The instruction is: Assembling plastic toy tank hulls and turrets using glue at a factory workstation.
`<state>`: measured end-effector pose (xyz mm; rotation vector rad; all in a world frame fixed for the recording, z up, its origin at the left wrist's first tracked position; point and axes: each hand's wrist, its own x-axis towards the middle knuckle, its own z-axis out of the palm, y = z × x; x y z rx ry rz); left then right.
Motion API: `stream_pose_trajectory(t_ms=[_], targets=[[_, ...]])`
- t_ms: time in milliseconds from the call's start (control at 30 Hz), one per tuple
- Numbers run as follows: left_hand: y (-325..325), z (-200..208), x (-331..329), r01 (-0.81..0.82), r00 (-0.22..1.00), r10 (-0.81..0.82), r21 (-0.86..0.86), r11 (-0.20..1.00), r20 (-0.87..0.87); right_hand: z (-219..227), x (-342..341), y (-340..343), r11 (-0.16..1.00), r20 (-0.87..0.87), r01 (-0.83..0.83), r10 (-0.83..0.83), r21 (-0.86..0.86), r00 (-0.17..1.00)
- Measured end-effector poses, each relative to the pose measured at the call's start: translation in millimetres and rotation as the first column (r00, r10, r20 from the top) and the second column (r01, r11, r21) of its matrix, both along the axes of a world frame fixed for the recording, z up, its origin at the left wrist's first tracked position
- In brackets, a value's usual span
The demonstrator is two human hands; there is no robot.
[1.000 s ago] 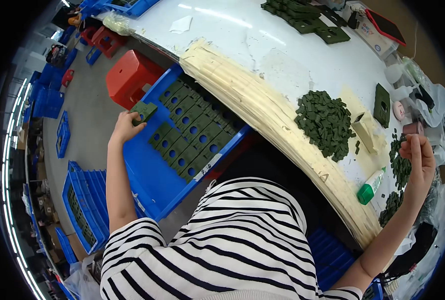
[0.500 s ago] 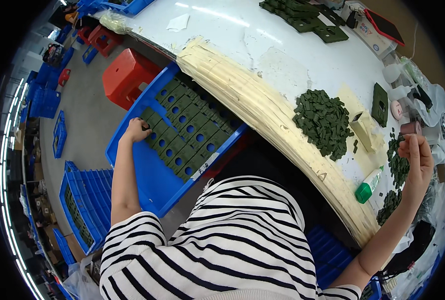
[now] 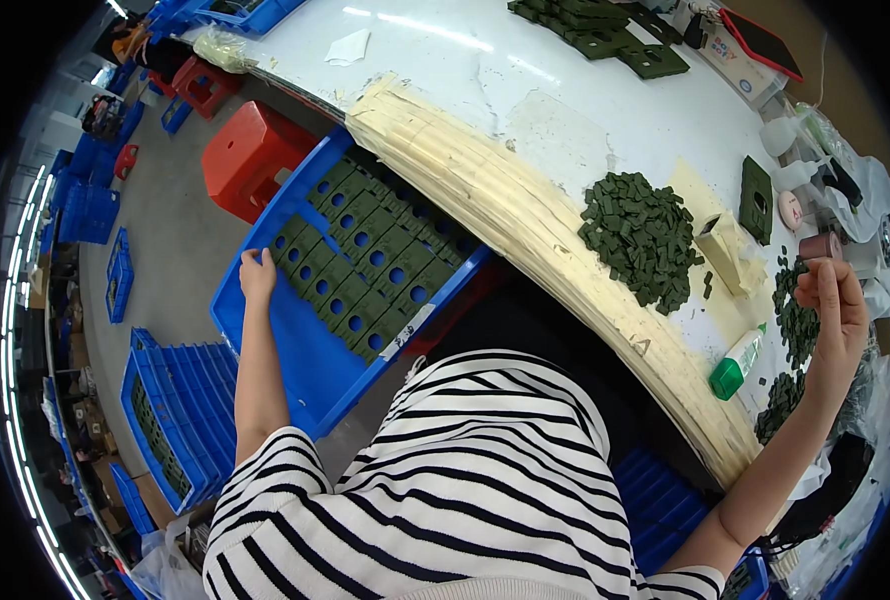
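My left hand [image 3: 257, 276] is over the left side of the blue crate [image 3: 310, 385], with its fingers apart and nothing visible in them. Just beside it, flat dark green plates with round holes [image 3: 365, 265] lie in rows inside the crate. My right hand [image 3: 835, 315] is raised over the right end of the table, thumb and fingers pinched together; whatever they hold is too small to make out. Small dark green pieces [image 3: 797, 320] are scattered close by it, and a pinkish cylinder [image 3: 820, 246] is just beyond the fingertips.
A heap of small green pieces [image 3: 640, 240], a white bottle with a green cap [image 3: 729, 378] and a taped block [image 3: 727, 258] lie on the white table [image 3: 445, 90]. More green plates [image 3: 595, 35] are at the back. A red stool [image 3: 255, 160] stands beyond the crate.
My left hand has come off the end plate of the nearest row and drawn back slightly; that plate's round hole now shows. My right hand stays pinched in nearly the same place.
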<state>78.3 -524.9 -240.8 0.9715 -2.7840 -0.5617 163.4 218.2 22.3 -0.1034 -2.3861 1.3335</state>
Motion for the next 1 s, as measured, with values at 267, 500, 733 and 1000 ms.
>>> stream_pose_trajectory(t_ms=[267,500,733,1000], targets=[[18,-11,14,-0.257,0.964,0.217,0.728,0.635,0.152,2,1,-4,1.0,0.022,-0.017,0.018,-0.017,1.0],[7,16,-13,-0.041,0.998,0.035,-0.117,0.992,-0.05,7,0,-11,0.996,-0.001,-0.029,0.029,-0.081,1.0],[286,218,-71,0.659,0.358,-0.619,-0.28,0.698,-0.699,12,0,-24,0.988,-0.026,-0.041,0.038,-0.151,0.999],[519,231,-177,0.811,0.076,-0.955,-0.54,0.226,-0.285,16,4,-12,0.989,-0.049,-0.011,0.004,-0.149,0.999]])
